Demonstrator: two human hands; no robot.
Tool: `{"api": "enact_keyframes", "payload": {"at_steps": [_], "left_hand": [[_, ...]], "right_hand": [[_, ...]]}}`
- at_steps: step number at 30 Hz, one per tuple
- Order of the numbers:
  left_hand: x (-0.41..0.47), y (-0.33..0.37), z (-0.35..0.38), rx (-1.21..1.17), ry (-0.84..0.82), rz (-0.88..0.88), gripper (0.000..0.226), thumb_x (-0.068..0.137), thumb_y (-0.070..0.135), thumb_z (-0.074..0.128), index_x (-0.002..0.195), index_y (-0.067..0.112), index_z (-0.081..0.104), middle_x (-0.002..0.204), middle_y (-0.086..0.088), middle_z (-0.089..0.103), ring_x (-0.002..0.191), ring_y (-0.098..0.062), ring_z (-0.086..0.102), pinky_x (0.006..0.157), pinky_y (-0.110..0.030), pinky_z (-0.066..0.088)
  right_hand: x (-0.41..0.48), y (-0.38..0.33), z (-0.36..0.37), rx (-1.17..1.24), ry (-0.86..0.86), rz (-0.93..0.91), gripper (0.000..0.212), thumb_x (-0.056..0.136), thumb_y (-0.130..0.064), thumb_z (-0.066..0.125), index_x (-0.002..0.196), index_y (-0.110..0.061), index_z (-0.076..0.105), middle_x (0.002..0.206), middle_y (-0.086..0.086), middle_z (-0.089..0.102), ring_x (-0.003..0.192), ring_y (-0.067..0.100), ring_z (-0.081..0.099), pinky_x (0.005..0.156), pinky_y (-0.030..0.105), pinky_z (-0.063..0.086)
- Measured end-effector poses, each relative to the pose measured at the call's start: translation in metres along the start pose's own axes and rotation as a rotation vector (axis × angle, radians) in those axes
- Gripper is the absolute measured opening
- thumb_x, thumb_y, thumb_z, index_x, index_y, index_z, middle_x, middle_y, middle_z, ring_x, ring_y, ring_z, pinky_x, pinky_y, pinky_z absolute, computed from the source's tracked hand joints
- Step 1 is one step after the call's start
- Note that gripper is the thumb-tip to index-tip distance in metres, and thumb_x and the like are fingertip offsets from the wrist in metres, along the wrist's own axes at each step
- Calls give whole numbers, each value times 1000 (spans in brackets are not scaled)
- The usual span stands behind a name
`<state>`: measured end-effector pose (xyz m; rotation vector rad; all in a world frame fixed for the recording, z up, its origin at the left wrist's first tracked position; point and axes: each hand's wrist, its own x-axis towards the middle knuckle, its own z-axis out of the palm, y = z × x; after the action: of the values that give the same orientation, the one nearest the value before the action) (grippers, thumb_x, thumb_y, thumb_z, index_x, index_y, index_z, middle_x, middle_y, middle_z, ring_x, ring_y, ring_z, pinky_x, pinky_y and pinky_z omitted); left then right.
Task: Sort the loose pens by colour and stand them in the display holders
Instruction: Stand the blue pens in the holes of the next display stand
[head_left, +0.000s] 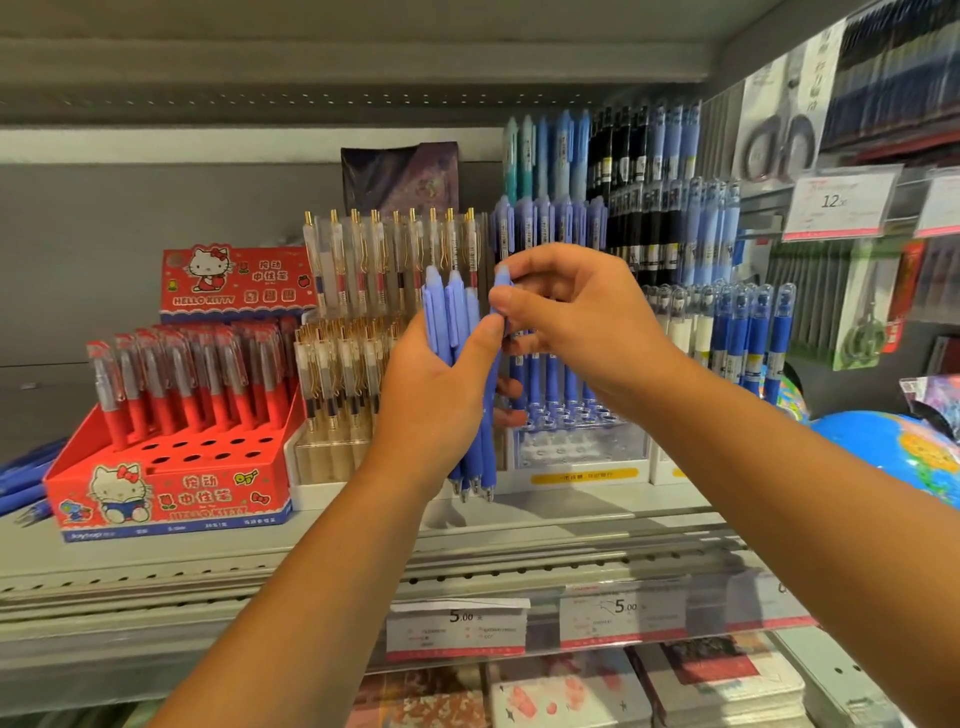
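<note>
Blue pens (465, 395), light and stiff, sit bunched in the left hand (434, 400) at frame centre. Right hand (571, 322) pinches one pen (500, 291) near its clip; slippery barrels probably need grasping there.

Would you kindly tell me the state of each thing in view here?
Left hand: grips a bundle of periwinkle-blue plastic pens, tips down.
Right hand: pinches the rightmost pen at its top.
Red cardboard Hello Kitty holder: back rows full, front holes empty.
Clear plastic holder: blue pens behind, front holes empty.
Loose blue pens: lying on shelf, far left.
</note>
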<state>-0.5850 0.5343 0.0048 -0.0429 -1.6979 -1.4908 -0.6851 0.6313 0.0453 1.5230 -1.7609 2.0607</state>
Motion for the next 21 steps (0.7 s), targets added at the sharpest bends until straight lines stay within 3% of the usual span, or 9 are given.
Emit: {"api": "enact_keyframes", "payload": {"at_steps": [5, 8, 11, 16, 21], "left_hand": [[2, -4, -1, -6, 34, -12, 9, 98, 31, 57, 103, 38, 56, 81, 11, 69, 74, -14, 73, 56, -39, 61], [4, -6, -1, 1, 62, -3, 11, 98, 31, 57, 109, 35, 56, 87, 2, 62, 68, -11, 69, 53, -37, 60], [5, -8, -2, 6, 70, 8, 10, 98, 32, 58, 107, 35, 56, 77, 0, 57, 59, -13, 62, 50, -34, 58], [6, -10, -4, 52, 73, 13, 21, 97, 33, 59, 114, 21, 57, 55, 12, 56, 50, -12, 58, 45, -28, 54], [4, -9, -3, 31, 56, -2, 8, 95, 34, 62, 99, 38, 56, 54, 9, 58, 49, -12, 60, 44, -29, 54]], "right_hand": [[5, -1, -10, 37, 133, 48, 14, 91, -9, 67, 105, -10, 66, 80, 3, 68, 68, 10, 68, 60, 32, 59], [13, -4, -21, 39, 239, 51, 11, 92, -8, 66, 101, -15, 65, 85, 5, 67, 67, 9, 69, 59, 30, 60], [22, 2, -30, -136, 309, 3, 14, 93, -12, 66, 104, -17, 61, 90, 7, 64, 71, 10, 69, 57, 28, 60], [26, 25, -31, -354, 297, -40, 17, 93, -18, 66, 106, -23, 58, 83, -3, 59, 83, 23, 66, 64, 39, 61], [23, 43, -25, -470, 208, -10, 15, 91, -19, 68, 104, -21, 61, 84, 4, 63, 79, 24, 67, 68, 46, 60]]}}
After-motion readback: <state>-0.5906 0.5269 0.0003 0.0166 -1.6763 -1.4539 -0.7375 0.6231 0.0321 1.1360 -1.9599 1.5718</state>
